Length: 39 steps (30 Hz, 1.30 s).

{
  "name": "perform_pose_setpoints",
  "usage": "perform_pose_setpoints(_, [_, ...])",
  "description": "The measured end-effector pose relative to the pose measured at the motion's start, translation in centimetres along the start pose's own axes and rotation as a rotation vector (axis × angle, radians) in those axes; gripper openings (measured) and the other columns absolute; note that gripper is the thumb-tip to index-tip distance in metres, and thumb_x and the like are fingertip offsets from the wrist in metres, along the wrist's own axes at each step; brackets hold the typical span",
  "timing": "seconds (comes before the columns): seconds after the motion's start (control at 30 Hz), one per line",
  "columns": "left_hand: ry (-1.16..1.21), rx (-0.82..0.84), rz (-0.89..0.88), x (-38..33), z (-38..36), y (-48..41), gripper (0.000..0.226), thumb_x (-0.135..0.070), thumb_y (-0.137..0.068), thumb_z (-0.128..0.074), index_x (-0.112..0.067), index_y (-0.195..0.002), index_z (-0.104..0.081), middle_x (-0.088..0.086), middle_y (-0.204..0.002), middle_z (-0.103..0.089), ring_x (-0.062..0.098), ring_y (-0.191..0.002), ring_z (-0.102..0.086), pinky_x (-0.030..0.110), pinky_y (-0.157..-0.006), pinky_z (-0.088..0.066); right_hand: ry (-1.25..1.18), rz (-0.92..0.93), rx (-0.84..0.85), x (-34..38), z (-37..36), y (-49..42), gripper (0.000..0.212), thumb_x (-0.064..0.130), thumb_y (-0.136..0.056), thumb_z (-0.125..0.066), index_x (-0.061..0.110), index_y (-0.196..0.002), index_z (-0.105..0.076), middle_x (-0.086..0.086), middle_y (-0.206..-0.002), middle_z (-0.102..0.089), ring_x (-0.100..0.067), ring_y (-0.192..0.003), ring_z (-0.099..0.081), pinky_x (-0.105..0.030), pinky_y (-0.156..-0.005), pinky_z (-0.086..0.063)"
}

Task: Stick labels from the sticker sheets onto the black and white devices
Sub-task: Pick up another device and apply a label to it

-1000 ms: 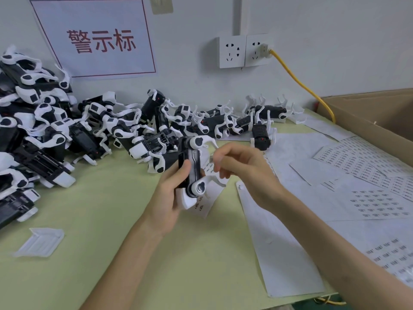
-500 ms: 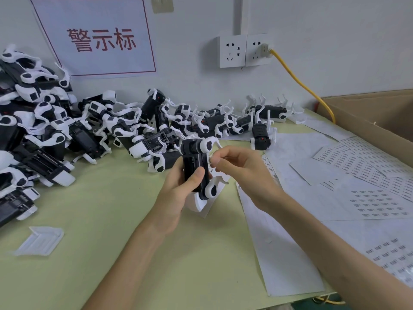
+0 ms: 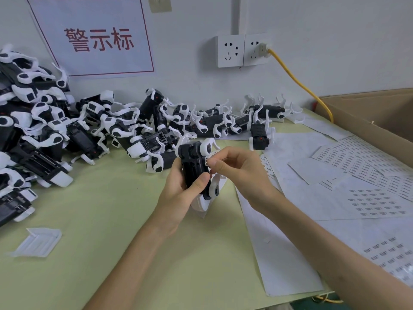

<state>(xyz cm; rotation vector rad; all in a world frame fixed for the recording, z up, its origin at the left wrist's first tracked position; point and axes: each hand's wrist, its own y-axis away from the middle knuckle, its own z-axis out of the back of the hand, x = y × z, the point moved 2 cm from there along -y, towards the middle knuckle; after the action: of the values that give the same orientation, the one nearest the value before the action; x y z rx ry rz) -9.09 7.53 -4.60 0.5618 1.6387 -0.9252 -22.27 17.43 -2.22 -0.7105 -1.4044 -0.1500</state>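
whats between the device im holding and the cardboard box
Head view: white sticker sheets lie between the held device and the cardboard box, the right hand pinching a label above them.

I see white wall point(image 3: 335, 41) behind pale green table point(image 3: 111, 253); red-lettered sign point(image 3: 93, 39), double socket point(image 3: 241, 50), yellow cable point(image 3: 297, 79), cardboard box point(image 3: 368, 117) at right

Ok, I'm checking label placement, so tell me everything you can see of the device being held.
The held device is a black, plastic-looking oblong body with white leg-like pieces and round black-and-white joints at its top and lower right. It is held roughly upright above the green table. The left hand grips it, thumb across its front. The right hand pinches a small printed label at its upper right edge.
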Motion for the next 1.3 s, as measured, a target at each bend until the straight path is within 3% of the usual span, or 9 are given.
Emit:
perform_pose_setpoints(0.17, [-0.045, -0.017, 0.008, 0.2, -0.1, 0.0, 0.046, -0.027, -0.088, -0.067, -0.017, -0.131, -0.053, -0.004, -0.120, -0.072, 0.013, -0.116, -0.067, 0.033, -0.100, -0.053, 0.025, 0.033, -0.015, -0.1, -0.1, 0.0, 0.011, 0.009, -0.092, -0.073, 0.011, -0.081, -0.072, 0.004, -0.072, -0.072, -0.011, -0.065, -0.069, -0.018, -0.066, -0.051])
perform_pose_setpoints(0.43, [-0.059, -0.040, 0.003, 0.5, 0.0, -0.2, 0.047, -0.025, -0.088, -0.067, -0.018, -0.132, -0.052, -0.001, -0.123, -0.071, 0.014, -0.118, -0.067, 0.033, -0.100, -0.052, 0.072, 0.048, -0.040, -0.2, -0.1, 0.0, 0.011, 0.011, -0.092, -0.074, 0.007, -0.082, -0.072, -0.001, -0.071, -0.073, -0.017, -0.063, -0.071, -0.021, -0.066, -0.053])
perform_pose_setpoints(0.63, [-0.080, -0.055, -0.017, 0.8, 0.0, -0.2, 0.043, -0.026, -0.087, -0.068, -0.016, -0.127, -0.052, 0.001, -0.116, -0.071, 0.013, -0.110, -0.067, 0.030, -0.095, -0.052, 0.034, 0.039, -0.025, -0.3, -0.5, 0.1, 0.013, 0.006, -0.095, -0.068, -0.001, -0.085, -0.066, -0.004, -0.061, -0.066, -0.034, -0.047, -0.067, -0.032, -0.059, -0.051])
perform_pose_setpoints(1.17, [-0.075, -0.062, -0.038, 1.1, 0.0, -0.3, 0.041, -0.027, -0.087, -0.069, -0.021, -0.124, -0.053, -0.006, -0.112, -0.072, 0.012, -0.109, -0.067, 0.028, -0.093, -0.053, 0.052, 0.033, -0.054, -0.5, -0.4, 0.1, 0.013, 0.007, -0.095, -0.070, -0.003, -0.088, -0.067, -0.007, -0.067, -0.068, -0.027, -0.049, -0.066, -0.036, -0.067, -0.052])
perform_pose_setpoints(1.3, [-0.081, -0.063, -0.047, 1.0, -0.1, -0.3, 0.041, -0.026, -0.087, -0.069, -0.020, -0.124, -0.052, -0.007, -0.110, -0.072, 0.009, -0.107, -0.068, 0.023, -0.090, -0.052, 0.067, 0.037, -0.068, -0.6, -0.4, 0.1, 0.013, 0.008, -0.094, -0.071, -0.001, -0.085, -0.068, -0.003, -0.065, -0.069, -0.025, -0.050, -0.068, -0.026, -0.065, -0.052])
